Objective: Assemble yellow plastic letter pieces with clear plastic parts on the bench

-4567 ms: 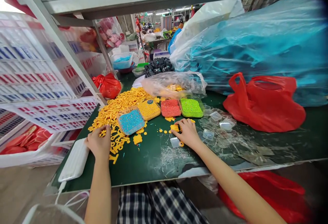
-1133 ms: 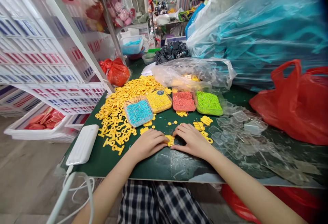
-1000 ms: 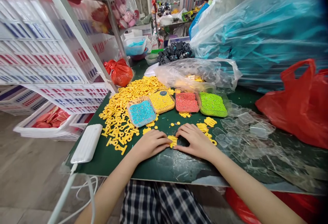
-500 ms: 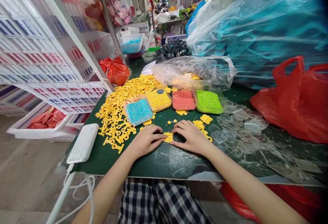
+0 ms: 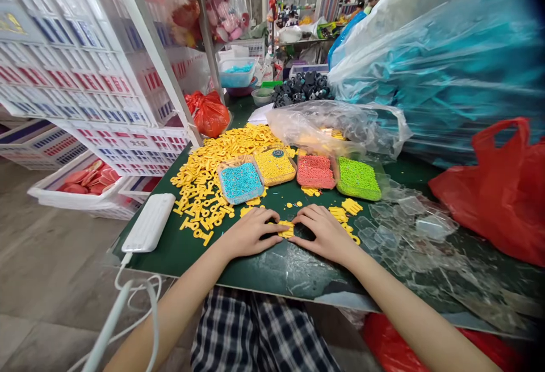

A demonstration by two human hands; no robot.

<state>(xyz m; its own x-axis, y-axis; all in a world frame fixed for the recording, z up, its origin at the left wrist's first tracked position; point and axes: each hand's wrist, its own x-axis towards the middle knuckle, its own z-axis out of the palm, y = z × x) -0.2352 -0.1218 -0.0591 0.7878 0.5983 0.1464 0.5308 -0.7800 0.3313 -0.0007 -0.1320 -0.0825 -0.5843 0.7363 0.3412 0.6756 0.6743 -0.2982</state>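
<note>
My left hand [image 5: 249, 232] and my right hand [image 5: 323, 232] rest on the green table [image 5: 179, 250], fingertips meeting on a small yellow plastic piece [image 5: 286, 228] between them. Both pinch that piece against the table. Just beyond lie more yellow pieces [image 5: 346, 212] and a big heap of yellow plastic parts [image 5: 213, 170]. Four small trays of beads stand in a row: blue [image 5: 241, 182], yellow [image 5: 275, 166], red [image 5: 315, 171], green [image 5: 358, 178].
A white flat device [image 5: 150, 230] with a cable lies at the table's left edge. Clear plastic shells [image 5: 404, 227] spread at the right. A clear bag [image 5: 336, 128], red bags [image 5: 498, 190] [image 5: 210, 113], a large blue-filled bag [image 5: 447, 59] and stacked white crates [image 5: 80, 82] surround the table.
Since 4.6 s ago my left hand came from the yellow heap to the middle, joining the right hand on the small yellow piece. In the last second both hands have stayed put; only the view shifted.
</note>
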